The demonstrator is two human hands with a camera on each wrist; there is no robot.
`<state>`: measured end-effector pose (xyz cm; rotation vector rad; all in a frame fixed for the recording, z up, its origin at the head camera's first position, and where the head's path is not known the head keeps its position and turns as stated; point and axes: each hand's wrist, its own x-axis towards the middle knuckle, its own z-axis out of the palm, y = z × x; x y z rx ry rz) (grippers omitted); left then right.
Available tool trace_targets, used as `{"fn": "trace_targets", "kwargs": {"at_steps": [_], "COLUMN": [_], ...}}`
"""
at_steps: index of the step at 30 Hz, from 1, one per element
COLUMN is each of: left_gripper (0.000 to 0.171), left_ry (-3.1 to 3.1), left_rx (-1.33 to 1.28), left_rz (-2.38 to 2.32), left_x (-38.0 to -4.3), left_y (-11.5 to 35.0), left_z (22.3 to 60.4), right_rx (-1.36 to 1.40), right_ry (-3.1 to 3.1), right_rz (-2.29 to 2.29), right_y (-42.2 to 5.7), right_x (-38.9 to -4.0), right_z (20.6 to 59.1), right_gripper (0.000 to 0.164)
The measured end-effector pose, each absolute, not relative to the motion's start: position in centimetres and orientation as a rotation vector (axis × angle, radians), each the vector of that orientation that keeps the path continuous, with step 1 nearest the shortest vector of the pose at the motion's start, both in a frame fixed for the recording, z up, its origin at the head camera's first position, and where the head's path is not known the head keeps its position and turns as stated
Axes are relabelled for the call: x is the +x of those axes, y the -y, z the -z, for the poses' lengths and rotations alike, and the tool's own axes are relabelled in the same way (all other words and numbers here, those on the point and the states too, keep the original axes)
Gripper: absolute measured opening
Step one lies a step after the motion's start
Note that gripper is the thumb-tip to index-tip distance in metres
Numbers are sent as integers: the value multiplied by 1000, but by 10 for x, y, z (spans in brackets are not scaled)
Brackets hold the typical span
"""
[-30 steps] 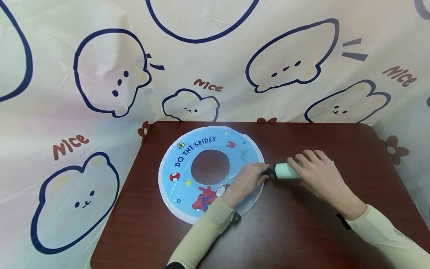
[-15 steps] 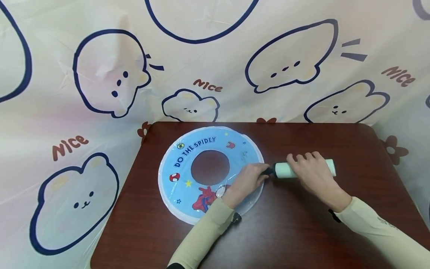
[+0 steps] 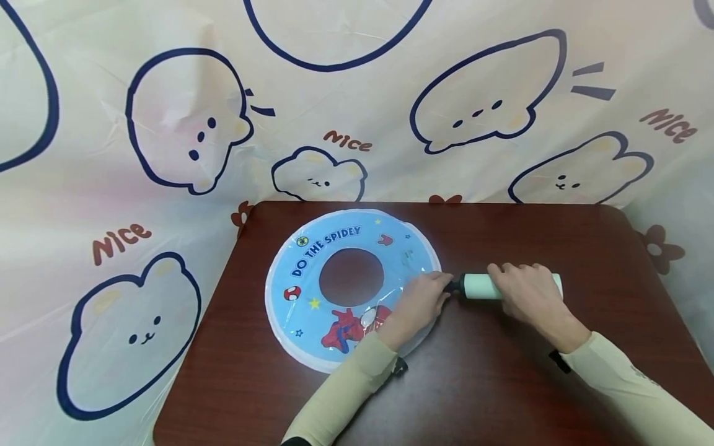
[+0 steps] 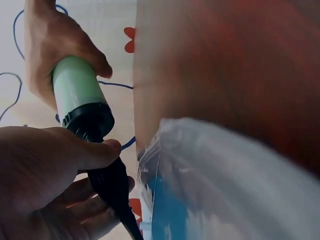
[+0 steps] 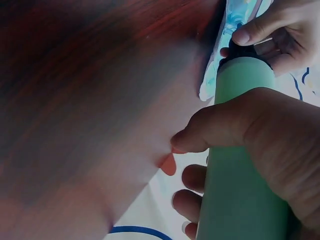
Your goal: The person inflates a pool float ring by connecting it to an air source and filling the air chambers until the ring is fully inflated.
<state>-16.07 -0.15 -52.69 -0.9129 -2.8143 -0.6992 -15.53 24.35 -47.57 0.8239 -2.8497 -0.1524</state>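
A pale green hand air pump [image 3: 482, 287] with a black front end lies sideways to the right of a blue swim ring [image 3: 287, 266]. The ring is printed with "DO THE SPIDEY" and a red-and-blue figure. My right hand [image 3: 530, 296] grips the green barrel, thumb on one side and fingers on the other in the right wrist view. With thumb and fingers, my left hand [image 3: 419, 303] holds the black tapered nozzle [image 4: 111, 186] at the ring's right edge. The ring's clear plastic edge [image 4: 225, 160] shows beside that hand in the left wrist view; the nozzle's tip runs out of frame.
Under everything is a dark brown table [image 3: 480, 384] with rounded corners. A pale cloth [image 3: 385, 124] with cartoon outlines and "Nice" lettering hangs behind it and along its sides. Dark bands sit at both wrists.
My right hand has shifted left along the pump, so the barrel's far end now shows beyond it. The left hand and the swim ring stay in place.
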Motion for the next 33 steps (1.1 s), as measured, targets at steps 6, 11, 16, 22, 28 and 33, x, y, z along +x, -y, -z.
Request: {"fn": "trace_targets", "kwargs": {"at_steps": [6,11,16,22,28,33], "left_gripper": [25,19,18,19,19,18], "left_ry": [2806,2782,2779,2807,2799,2797], "left_rx": [-925,-989,-1004,-974,-958,-975], "left_rz": [637,579,578,602,660,660], "left_x": [-160,-162,-162,-162,-162,-164], "left_y": [-2,-1,1,3,3,0], "left_z": [528,527,525,524,525,526], "right_rx": [802,801,792,816,807,774], "right_ry": [2876,2855,2820,2761,2771,2800], "right_rz": [144,130,125,127,112,122], "right_y": [-245,-251,-260,-270,-281,-291], "right_x": [-154,-153,-150,-147,-146,-143], "right_z": [480,482,480,473,468,465], "right_gripper": [53,53,51,55,58,59]}}
